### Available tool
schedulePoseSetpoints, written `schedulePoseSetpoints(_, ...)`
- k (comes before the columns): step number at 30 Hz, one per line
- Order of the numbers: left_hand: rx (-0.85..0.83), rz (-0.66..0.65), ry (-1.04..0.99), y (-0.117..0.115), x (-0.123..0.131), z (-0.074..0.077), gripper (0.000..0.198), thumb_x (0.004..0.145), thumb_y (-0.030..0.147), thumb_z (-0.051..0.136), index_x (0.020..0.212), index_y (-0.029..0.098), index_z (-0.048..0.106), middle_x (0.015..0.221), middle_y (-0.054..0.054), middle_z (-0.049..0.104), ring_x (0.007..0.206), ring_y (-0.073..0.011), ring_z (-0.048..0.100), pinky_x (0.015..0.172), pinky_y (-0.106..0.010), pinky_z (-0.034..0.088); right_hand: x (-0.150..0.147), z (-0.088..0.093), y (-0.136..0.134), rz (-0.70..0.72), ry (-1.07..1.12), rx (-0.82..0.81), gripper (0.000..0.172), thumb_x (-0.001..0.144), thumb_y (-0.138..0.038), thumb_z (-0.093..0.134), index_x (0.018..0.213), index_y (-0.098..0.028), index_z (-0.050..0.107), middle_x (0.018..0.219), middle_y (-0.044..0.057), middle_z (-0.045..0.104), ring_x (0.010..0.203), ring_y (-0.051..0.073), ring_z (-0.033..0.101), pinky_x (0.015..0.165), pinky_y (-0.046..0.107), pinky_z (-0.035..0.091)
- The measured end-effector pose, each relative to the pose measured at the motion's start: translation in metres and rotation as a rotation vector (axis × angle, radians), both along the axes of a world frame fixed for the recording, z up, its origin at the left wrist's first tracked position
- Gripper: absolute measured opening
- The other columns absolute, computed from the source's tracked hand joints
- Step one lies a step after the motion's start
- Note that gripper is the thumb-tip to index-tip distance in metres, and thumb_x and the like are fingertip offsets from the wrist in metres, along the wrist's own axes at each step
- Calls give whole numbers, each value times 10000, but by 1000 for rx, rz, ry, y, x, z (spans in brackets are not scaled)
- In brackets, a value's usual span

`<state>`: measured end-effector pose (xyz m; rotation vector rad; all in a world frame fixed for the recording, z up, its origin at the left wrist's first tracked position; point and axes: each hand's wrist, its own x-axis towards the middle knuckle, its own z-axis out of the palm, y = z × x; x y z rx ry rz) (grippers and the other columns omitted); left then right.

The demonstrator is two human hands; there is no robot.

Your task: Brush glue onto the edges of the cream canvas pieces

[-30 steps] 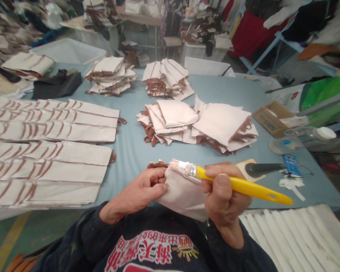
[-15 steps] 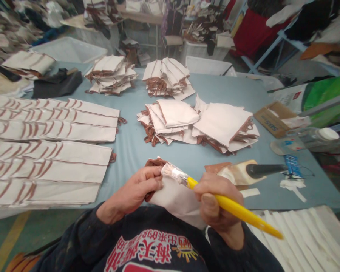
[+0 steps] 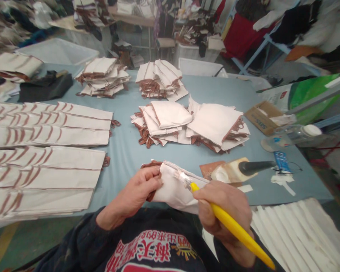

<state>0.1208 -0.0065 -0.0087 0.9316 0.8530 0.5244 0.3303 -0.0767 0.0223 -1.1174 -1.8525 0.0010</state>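
My left hand [image 3: 140, 189] is closed on the left end of a white fabric piece [image 3: 170, 189] with brown edging, pinching it between thumb and fingers. In my right hand [image 3: 225, 211] is a brush with a yellow handle [image 3: 238, 230], gripped between thumb and fingers and slanting down to the right. Its bristles [image 3: 184, 177], coated with something white, touch the upper part of the fabric. Part of the piece's right end is hidden behind my right hand. Beyond the hands, an open container [image 3: 222, 173] with a dark handle [image 3: 256, 168] lies on the table.
Overlapping rows of white, brown-edged pieces [image 3: 59, 162] cover the table's left side. Stacks of similar pieces [image 3: 170, 115] stand ahead. To the right are a small cardboard box [image 3: 262, 117] and a clear bottle [image 3: 294, 136]. White folded strips [image 3: 294, 230] lie at lower right.
The brush has moved from the fabric's left edge, beside my left fingers, rightward along its upper part. The fabric's top lies flatter in view. The camera view has shifted slightly.
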Motion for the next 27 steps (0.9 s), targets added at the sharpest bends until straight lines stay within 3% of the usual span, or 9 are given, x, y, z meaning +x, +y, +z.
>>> schedulePoseSetpoints(3,199,-94,46,-1,7,6,202,888,349,622,916,161,690,709,20,571,620,-120,433,572,-229,366,-6,-2,13,18,-3,15,137,971,-141,552,925,-258,608,649,-41,706,498,132,641,519,259,518)
schedulePoseSetpoints(7,399,-144,168,-1,13,8,115,820,223,533,834,171,634,773,-6,612,724,-162,504,646,-265,428,-14,-13,28,57,60,6,140,975,-150,551,907,-257,612,679,-31,724,536,134,667,553,255,536)
schedulePoseSetpoints(12,328,-111,188,0,11,-1,75,787,232,526,729,190,545,692,26,513,647,-134,450,579,-244,361,-24,-31,39,-31,361,-156,156,1049,-251,513,961,-240,641,693,-32,689,485,116,602,486,239,499)
schedulePoseSetpoints(17,328,-106,31,-1,6,0,146,850,234,524,851,163,653,842,-26,643,753,-162,556,657,-267,455,-19,-35,41,-206,601,-157,214,1080,-361,518,981,-223,649,626,-65,591,489,109,579,484,221,481)
schedulePoseSetpoints(21,676,-122,85,-3,-5,-4,203,886,97,480,851,168,667,835,-35,703,766,-162,606,715,-280,492,-6,-33,28,-316,691,-177,247,1070,-404,558,963,-206,658,617,-61,574,483,107,558,488,226,473)
schedulePoseSetpoints(27,1391,-55,184,-11,-21,-35,273,883,-37,447,910,199,584,788,-47,687,762,-184,639,698,-291,513,-10,-17,6,-277,749,-333,285,1072,-367,556,865,-196,652,516,-78,533,397,87,490,428,198,410)
